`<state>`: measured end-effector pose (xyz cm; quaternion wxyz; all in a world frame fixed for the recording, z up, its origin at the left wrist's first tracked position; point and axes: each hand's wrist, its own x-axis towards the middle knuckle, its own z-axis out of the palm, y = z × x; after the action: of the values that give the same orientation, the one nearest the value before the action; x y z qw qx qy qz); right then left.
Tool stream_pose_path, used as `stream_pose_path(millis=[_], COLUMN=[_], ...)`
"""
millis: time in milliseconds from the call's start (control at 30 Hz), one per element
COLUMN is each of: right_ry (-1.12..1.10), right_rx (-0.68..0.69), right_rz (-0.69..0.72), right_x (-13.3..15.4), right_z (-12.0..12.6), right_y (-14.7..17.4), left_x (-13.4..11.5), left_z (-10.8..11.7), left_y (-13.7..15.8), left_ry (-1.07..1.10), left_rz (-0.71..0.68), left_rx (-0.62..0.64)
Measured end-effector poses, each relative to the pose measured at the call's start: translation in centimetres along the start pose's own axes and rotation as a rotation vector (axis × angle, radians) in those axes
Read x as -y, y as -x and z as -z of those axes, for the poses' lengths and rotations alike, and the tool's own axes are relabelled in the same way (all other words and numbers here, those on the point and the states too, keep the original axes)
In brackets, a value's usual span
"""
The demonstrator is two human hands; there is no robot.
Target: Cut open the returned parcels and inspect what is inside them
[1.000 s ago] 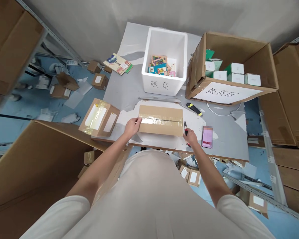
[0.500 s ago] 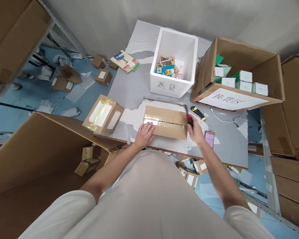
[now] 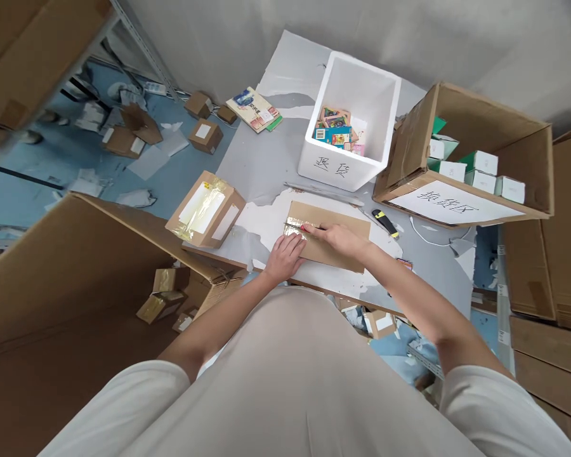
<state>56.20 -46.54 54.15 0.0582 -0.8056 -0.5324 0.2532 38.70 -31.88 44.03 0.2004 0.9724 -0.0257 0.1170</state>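
A flat cardboard box [image 3: 327, 256] with clear tape along its top lies at the table's front. My left hand [image 3: 285, 257] rests open on its left end, fingers stretched over the near top edge. Closed around a red and black utility knife [image 3: 305, 228], my right hand [image 3: 340, 238] is over the middle of the box. The blade points left, at the taped seam near the box's left end, just beyond my left fingertips. Whether the blade is in the tape I cannot tell. A black and yellow box cutter [image 3: 385, 223] lies right of the box.
A white foam box [image 3: 345, 172] with booklets and a large carton [image 3: 385, 184] with green-and-white boxes stand behind. A taped parcel [image 3: 207, 209] sits left, books [image 3: 252, 111] farther back. An open carton [image 3: 105, 273] rises at the left. My right forearm mostly covers a phone [image 3: 404, 263].
My right hand has carried the knife from the box's right end to its left end. My left hand stays on the box. The view has shifted slightly.
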Motion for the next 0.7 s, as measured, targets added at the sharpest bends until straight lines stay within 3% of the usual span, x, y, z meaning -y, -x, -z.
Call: stream_pose_path(millis=[100, 267, 367, 500, 600, 700], right_ry=[0.247, 0.409, 0.473, 0.500, 0.471, 0.248], right_rx=[0.150, 0.206, 0.227, 0.282, 0.184, -0.086], right_rz=[0.029, -0.030, -0.123, -0.311, -0.346, -0.411], right_x=[0.2, 0.2, -1.5, -5.7, -8.2, -9.2], right_z=[0.8, 1.8, 2.5, 2.4, 1.1, -1.5], right_y=[0.1, 2.2, 6.2, 13.2, 18.1, 21.5], left_x=[0.0, 0.0, 0.0, -0.1, -0.3, -0.6], left_z=[0.0, 0.2, 0.4, 0.5, 0.9, 1.8], left_y=[0.0, 0.0, -0.2, -0.4, -0.5, -0.8], left_ry=[-0.043, -0.074, -0.078, -0.065, -0.076, -0.091], left_rz=[-0.011, -0.010, 0.013, 0.068, 0.095, 0.078], left_rx=[-0.001, 0.026, 0.059, 0.110, 0.129, 0.153])
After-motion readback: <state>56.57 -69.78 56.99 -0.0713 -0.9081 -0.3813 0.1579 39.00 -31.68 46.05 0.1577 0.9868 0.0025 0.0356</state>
